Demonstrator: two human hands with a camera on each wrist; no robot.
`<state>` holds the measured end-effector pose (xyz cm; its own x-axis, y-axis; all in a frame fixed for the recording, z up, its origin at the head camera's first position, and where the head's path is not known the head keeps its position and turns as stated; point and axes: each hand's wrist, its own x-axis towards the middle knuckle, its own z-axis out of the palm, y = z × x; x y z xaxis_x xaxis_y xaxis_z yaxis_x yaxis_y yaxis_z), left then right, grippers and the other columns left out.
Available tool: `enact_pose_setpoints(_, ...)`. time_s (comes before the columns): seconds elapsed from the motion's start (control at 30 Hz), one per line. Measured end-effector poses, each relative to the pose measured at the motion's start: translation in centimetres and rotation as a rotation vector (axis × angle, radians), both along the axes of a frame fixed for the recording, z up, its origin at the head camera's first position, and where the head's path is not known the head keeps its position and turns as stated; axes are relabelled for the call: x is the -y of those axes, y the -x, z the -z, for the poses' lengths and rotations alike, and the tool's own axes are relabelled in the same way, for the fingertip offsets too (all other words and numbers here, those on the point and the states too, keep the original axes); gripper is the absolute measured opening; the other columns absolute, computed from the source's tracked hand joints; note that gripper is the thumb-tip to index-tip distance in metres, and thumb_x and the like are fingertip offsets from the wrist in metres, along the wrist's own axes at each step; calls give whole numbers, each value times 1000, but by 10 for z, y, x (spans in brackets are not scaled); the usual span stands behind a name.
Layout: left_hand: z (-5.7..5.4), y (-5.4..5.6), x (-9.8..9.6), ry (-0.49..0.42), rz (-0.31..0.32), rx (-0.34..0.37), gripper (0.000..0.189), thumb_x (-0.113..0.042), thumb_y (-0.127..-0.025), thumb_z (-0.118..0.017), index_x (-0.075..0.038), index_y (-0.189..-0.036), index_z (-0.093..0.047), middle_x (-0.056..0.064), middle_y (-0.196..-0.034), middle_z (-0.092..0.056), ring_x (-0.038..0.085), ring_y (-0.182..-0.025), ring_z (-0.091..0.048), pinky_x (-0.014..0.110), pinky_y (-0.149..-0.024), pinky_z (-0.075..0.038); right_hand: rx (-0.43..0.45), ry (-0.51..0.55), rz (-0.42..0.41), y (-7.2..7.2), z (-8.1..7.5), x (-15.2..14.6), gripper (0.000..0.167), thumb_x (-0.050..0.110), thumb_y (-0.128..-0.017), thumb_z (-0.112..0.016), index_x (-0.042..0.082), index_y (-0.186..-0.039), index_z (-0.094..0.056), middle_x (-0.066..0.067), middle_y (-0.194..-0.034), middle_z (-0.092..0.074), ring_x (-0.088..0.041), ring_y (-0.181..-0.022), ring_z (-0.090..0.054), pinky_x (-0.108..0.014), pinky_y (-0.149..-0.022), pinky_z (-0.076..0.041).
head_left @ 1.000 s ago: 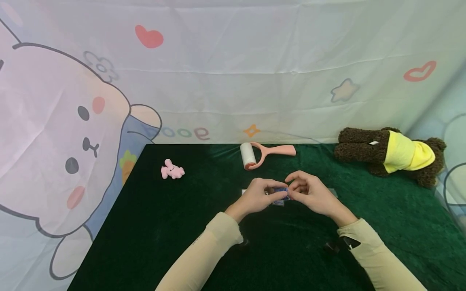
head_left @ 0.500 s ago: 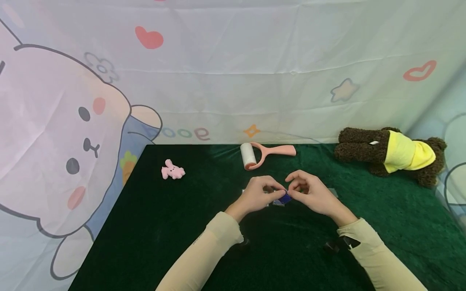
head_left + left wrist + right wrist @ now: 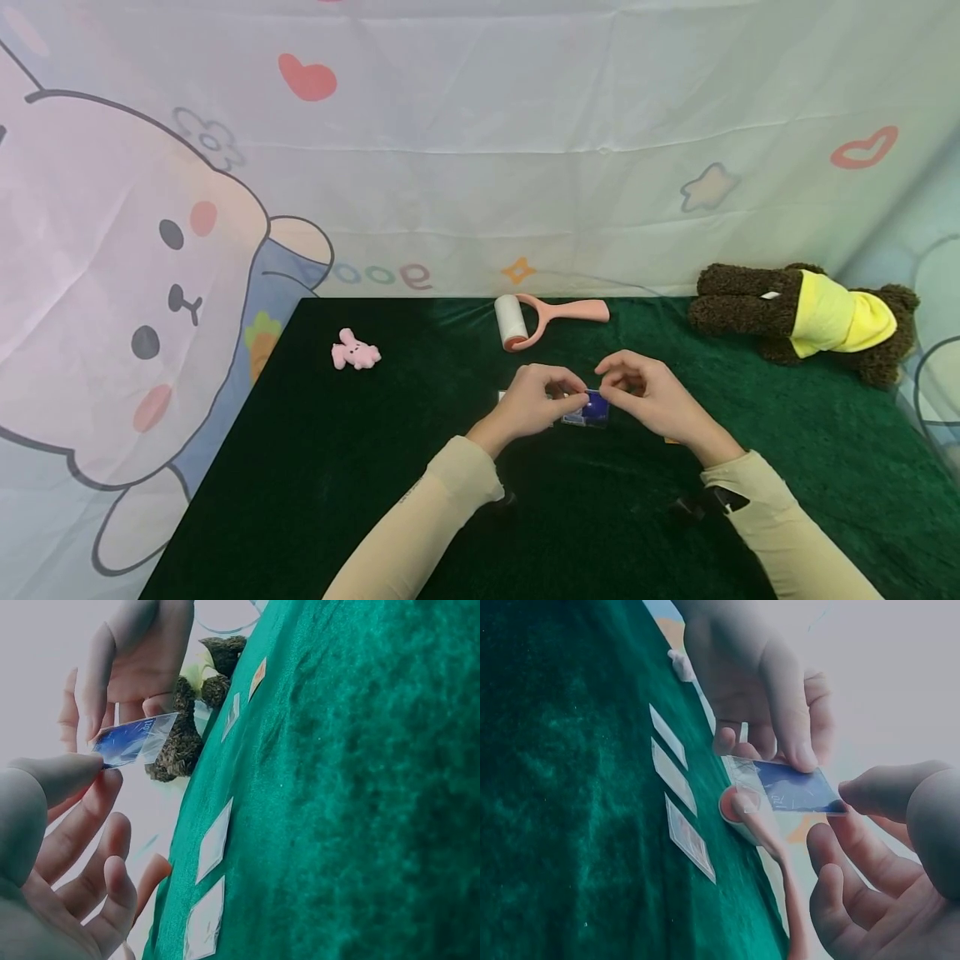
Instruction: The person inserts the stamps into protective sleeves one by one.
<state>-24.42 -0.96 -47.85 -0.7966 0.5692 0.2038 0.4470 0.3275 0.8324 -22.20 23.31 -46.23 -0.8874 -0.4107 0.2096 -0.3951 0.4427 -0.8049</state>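
Note:
Between my hands is a small blue card in a clear plastic sleeve, held above the dark green cloth. My left hand pinches its edge between thumb and forefinger. At a corner, the thumb and forefinger of my right hand pinch it too, as the right wrist view shows. A clear strip of sleeve reaches past the blue part. Beneath, several flat sleeved cards lie on the cloth, among them a pale card and a card nearer the right hand.
An orange card lies farther right on the cloth, partly behind my right wrist in the head view. Behind the hands is a lint roller with a pink handle. A pink plush toy sits left, a brown teddy bear right.
The card has turned from a patterned, lighter look to show its plain blue side. My right hand has shifted slightly right, uncovering an orange edge by the wrist; the left has barely moved.

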Motion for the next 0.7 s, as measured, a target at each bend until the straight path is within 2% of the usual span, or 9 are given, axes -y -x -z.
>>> enact_pose_setpoints(0.17, 0, 2, -2, -4, -22, 31, 12, -22, -100, -75, -14, -107, -79, -4, -95, -75, 8, -80, -63, 23, -70, -55, -15, -7, 18, -1, 0, -6, 19, 8, -103, -66, 6, -122, -65, -8, -102, -71, -16, -88, -68, -30, -71, -55)
enact_pose_setpoints(0.43, 3, 6, -9, 1, -47, 54, 11, -21, -99, -76, -12, -104, -79, -6, -91, -75, 7, -77, -63, 22, -70, -53, 11, -8, 66, -4, -1, -17, 22, 11, -104, -67, 3, -124, -64, -9, -104, -70, -16, -89, -68, -31, -73, -54)
enact_pose_setpoints(0.7, 2, 10, -19, 47, -78, 76, 11, -24, -101, -73, -15, -102, -79, -8, -89, -73, 8, -74, -62, 23, -67, -54, 4, -25, 102, -6, 1, -27, 20, 12, -104, -66, 6, -124, -64, -9, -105, -70, -16, -90, -68, -29, -74, -54)
